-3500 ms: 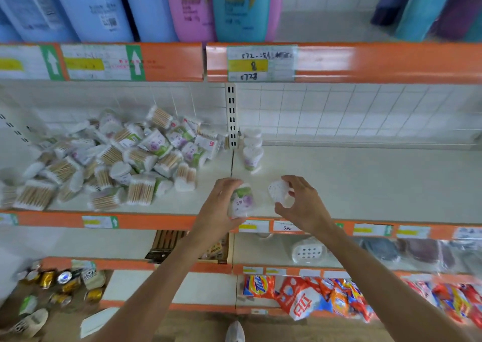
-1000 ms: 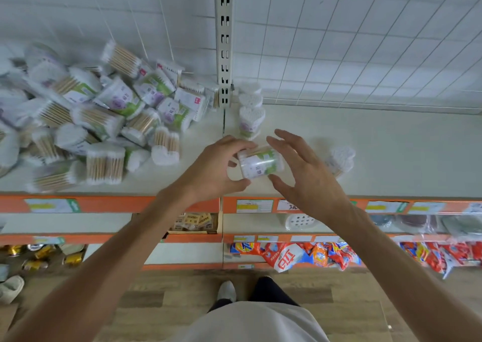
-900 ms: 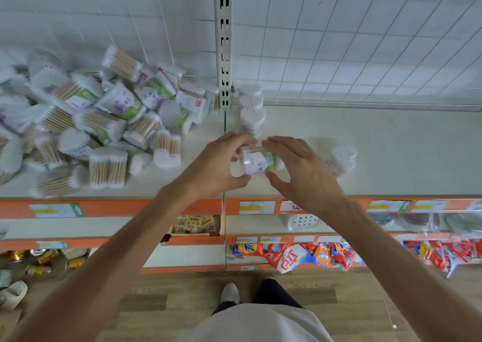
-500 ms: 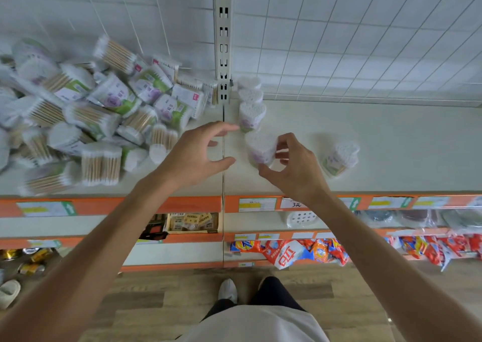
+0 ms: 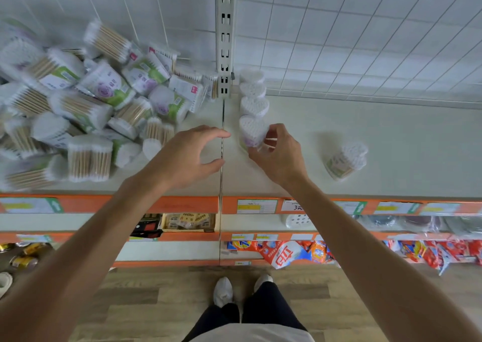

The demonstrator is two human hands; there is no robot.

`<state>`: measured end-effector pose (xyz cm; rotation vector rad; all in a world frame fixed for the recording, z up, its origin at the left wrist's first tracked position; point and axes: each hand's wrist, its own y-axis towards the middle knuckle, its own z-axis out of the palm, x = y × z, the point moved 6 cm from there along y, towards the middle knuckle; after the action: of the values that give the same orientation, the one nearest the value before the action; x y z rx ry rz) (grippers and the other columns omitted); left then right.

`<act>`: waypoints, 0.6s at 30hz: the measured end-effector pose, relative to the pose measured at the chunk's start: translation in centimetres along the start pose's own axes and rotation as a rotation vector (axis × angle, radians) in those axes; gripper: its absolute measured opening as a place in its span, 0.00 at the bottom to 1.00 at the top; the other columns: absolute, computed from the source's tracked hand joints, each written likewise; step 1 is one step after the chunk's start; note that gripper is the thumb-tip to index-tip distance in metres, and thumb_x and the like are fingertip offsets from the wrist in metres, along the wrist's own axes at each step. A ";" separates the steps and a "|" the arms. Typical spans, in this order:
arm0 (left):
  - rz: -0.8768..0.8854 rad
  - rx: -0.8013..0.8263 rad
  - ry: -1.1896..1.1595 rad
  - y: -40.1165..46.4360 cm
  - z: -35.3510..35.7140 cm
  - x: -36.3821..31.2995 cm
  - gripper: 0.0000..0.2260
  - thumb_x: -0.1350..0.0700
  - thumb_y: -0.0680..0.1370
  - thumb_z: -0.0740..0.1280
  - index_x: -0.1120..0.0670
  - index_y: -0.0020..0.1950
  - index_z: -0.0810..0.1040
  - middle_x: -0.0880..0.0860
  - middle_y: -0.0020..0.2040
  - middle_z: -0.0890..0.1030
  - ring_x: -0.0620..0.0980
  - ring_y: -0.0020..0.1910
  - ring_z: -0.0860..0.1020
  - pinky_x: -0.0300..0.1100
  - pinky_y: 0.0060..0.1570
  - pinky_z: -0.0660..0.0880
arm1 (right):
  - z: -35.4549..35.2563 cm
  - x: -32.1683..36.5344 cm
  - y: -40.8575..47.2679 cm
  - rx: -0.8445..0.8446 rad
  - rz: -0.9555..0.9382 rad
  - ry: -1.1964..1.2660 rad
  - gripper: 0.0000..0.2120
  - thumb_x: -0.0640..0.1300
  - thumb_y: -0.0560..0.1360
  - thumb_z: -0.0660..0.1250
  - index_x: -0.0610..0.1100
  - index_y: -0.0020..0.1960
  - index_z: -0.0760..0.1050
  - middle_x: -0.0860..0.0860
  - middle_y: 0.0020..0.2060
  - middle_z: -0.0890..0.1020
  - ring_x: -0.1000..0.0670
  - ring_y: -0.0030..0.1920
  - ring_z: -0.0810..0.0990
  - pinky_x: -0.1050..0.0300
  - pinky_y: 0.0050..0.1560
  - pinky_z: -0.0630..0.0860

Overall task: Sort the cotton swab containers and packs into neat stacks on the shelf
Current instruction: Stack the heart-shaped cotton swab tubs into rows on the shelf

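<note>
My right hand (image 5: 280,156) pinching clear heart-shaped cotton swab container (image 5: 251,133), front of the row by white slotted upright (image 5: 224,36), my left hand (image 5: 190,156) loose, empty

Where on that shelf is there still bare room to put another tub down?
Free: the shelf right of the lone container, and the strip between it and the right hand. Crowded: the pile left of the upright post, and the row of containers just right of it.
</note>
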<state>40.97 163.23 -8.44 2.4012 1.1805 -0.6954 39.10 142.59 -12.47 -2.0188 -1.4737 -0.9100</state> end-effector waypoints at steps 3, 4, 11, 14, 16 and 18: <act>-0.004 0.010 0.008 -0.3 0.3 0.4 0.23 0.51 0.78 0.71 0.49 0.73 0.73 0.49 0.68 0.77 0.46 0.66 0.75 0.48 0.66 0.72 | -0.1 0.0 0.0 -0.014 -0.005 0.005 0.23 0.55 0.71 0.76 0.48 0.59 0.73 0.53 0.52 0.82 0.53 0.51 0.82 0.57 0.48 0.79; -0.003 0.012 0.008 -0.3 0.4 0.6 0.23 0.51 0.77 0.71 0.49 0.73 0.73 0.49 0.68 0.77 0.46 0.66 0.75 0.48 0.66 0.72 | -0.1 0.0 0.1 -0.015 -0.006 0.006 0.23 0.55 0.71 0.76 0.48 0.60 0.73 0.53 0.53 0.82 0.53 0.51 0.82 0.57 0.48 0.79; -0.024 0.014 -0.023 -0.9 1.2 0.8 0.24 0.53 0.77 0.72 0.48 0.72 0.73 0.46 0.68 0.77 0.43 0.65 0.74 0.38 0.64 0.69 | 0.0 -0.1 0.4 -0.017 -0.014 0.007 0.24 0.54 0.71 0.76 0.47 0.61 0.73 0.53 0.53 0.82 0.53 0.51 0.82 0.58 0.48 0.80; -0.048 0.028 -0.043 -1.3 1.7 0.8 0.23 0.53 0.77 0.72 0.48 0.72 0.73 0.45 0.68 0.76 0.37 0.60 0.71 0.29 0.58 0.66 | 0.0 -0.3 0.5 -0.020 -0.016 0.006 0.25 0.55 0.71 0.76 0.46 0.62 0.72 0.53 0.54 0.82 0.53 0.50 0.82 0.57 0.49 0.81; -0.061 0.031 -0.050 -1.6 2.1 0.7 0.23 0.53 0.78 0.72 0.47 0.72 0.73 0.44 0.68 0.76 0.34 0.58 0.68 0.24 0.54 0.63 | 0.0 -0.3 0.6 -0.023 -0.021 0.004 0.25 0.54 0.71 0.75 0.46 0.62 0.72 0.52 0.54 0.82 0.53 0.51 0.82 0.54 0.50 0.82; -0.062 0.036 -0.052 -1.8 2.4 0.3 0.23 0.53 0.78 0.71 0.47 0.72 0.73 0.45 0.68 0.76 0.34 0.58 0.68 0.26 0.53 0.64 | 0.0 -0.4 0.7 -0.014 -0.019 0.000 0.25 0.54 0.71 0.75 0.46 0.62 0.72 0.52 0.55 0.82 0.52 0.52 0.82 0.51 0.52 0.82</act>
<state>39.07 163.20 -10.74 2.3694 1.2361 -0.7998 39.65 142.12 -12.81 -2.0185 -1.4928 -0.9301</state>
